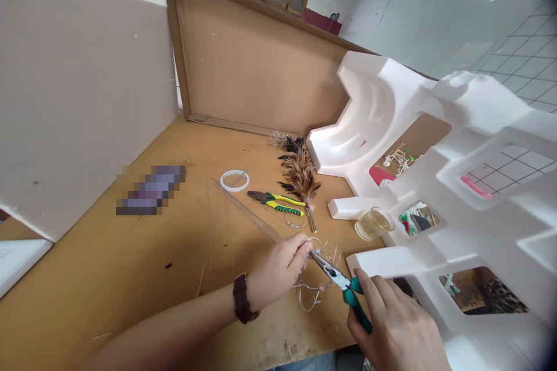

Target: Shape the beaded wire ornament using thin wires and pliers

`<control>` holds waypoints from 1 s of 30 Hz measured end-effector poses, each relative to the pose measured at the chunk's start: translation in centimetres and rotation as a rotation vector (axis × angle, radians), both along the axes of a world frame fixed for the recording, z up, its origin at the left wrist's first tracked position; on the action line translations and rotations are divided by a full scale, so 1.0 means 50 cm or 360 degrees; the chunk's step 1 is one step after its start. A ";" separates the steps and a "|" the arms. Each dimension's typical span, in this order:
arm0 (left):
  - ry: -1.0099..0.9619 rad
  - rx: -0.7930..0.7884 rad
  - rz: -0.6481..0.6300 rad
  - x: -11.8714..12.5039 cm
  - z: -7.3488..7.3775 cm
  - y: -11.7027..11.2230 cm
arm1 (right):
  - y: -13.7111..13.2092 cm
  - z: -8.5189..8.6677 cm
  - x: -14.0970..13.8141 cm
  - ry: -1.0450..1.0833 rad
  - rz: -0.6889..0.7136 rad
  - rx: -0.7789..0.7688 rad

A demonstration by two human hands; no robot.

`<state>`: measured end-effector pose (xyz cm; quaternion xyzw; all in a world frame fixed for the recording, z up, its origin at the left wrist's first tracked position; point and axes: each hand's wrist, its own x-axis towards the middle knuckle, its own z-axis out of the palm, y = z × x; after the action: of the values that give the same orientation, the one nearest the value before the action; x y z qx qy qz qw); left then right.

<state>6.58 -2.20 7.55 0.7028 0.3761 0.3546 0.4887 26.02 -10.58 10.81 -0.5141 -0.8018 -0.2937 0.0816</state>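
Note:
My left hand (278, 269), a brown watch on its wrist, is closed in a pinch on a tangle of thin silver wire (315, 293) near the table's front edge. My right hand (394, 324) grips teal-handled needle-nose pliers (343, 284), whose jaws meet the wire right at my left fingertips. Several long straight wires (243, 211) fan out over the wooden table (130, 266) behind my left hand.
Yellow-green pliers (278, 203), a roll of clear tape (235, 180) and a brown feather bundle (299, 174) lie further back. A glass of yellowish liquid (374, 223) stands by large white foam packing (435, 185) at right. Cardboard (261, 64) and a pale board (78, 93) wall the table.

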 end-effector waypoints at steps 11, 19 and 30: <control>0.0013 -0.0047 -0.0088 -0.004 -0.005 0.007 | 0.003 0.013 0.004 0.0176 -0.0033 -0.0386; -0.0037 -0.0081 0.0020 0.000 -0.036 0.033 | -0.003 0.015 0.003 0.0382 -0.0186 -0.0637; -0.0997 -0.1195 -0.0394 -0.010 -0.038 0.061 | -0.025 0.029 0.045 0.0828 -0.0230 -0.0670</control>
<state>6.07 0.86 5.67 0.3779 0.2268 0.3280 0.8356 28.26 -11.81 12.25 -0.6327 -0.7587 0.0143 0.1544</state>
